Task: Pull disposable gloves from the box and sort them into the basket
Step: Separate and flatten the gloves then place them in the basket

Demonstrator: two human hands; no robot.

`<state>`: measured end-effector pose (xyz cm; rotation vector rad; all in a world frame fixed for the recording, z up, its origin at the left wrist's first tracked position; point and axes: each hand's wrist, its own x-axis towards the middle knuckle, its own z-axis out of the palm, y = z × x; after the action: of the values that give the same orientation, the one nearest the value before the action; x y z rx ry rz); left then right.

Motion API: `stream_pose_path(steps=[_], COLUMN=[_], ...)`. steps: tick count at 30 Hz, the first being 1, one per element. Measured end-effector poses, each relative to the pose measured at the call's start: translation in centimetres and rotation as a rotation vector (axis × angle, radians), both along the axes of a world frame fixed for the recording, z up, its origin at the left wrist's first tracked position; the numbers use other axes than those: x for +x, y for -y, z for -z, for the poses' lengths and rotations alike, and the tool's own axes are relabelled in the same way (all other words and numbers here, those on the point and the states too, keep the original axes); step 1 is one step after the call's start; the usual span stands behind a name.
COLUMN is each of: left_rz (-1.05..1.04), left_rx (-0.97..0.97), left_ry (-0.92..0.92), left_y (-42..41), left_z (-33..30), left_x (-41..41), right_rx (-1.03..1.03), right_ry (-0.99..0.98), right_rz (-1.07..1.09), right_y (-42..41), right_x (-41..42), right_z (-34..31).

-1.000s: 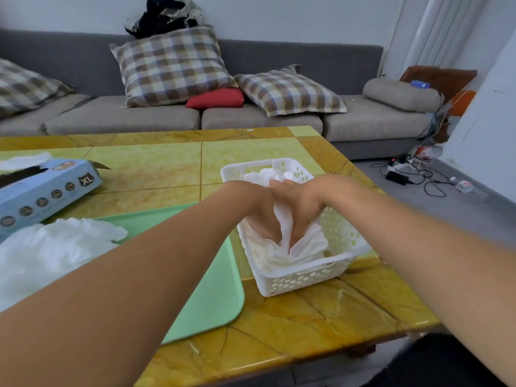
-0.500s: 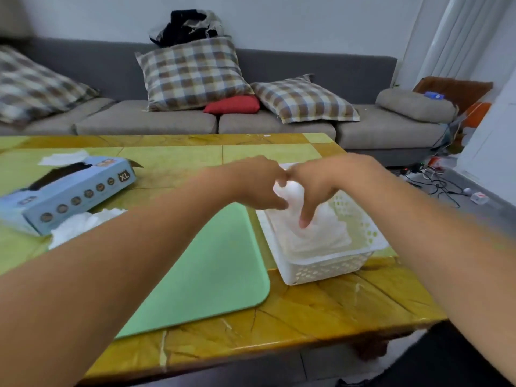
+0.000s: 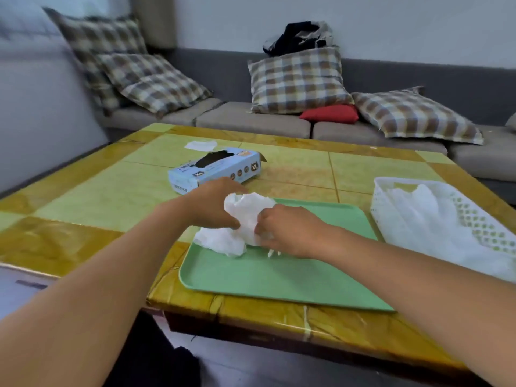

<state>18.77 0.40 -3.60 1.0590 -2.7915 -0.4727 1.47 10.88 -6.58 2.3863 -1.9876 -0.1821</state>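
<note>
Grey sofa [image 3: 251, 121] with plaid cushions [image 3: 297, 79] (one red [image 3: 331, 114]) behind yellow, seemingly marble table [image 3: 97, 191].

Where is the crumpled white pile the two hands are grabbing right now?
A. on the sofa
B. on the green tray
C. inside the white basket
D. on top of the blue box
B: both the left hand and right hand grip the white gloves lying at the far left corner of the green tray.
</note>
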Motion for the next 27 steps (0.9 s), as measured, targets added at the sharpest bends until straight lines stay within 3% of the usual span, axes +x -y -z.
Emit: stream_pose_path(steps=[3,7,11,16,18,22,27], left_rz=[0.077,0.057,0.049,-0.016,0.003,0.047,0.078], left_rx=[0.068,0.091,-0.008,-0.025,0.008,0.280,0.177], left_ry=[0.269,0.219,0.216,0.140,0.121,0.157,0.112], left_y=[1.2,2.8,3.2,3.9,4.0,3.7,4.2], left_z=[1.9,3.0,3.9,4.2,3.5,2.3,3.5], left_x=[0.4,-1.0,-3.3,-4.8,-4.5,-2.5,-0.5], right_rx=[0.108,0.042,-0.197,-0.079,-0.082,-0.013,0.273], right_ry=[0.221,0.765,0.609,0.453,0.507,0.688,0.828], right_rz=[0.076,0.213,0.184,0.026,0.068,0.089,0.018], right_y=[0.2,0.8,2.0,3.0,3.5,4.5,4.5], right_x=[-2.5,-4.8,-4.5,-1.9,-1.9,-3.4,-5.3], right_z=[0.5,0.0,-0.7,0.3,1.5,2.5,2.1])
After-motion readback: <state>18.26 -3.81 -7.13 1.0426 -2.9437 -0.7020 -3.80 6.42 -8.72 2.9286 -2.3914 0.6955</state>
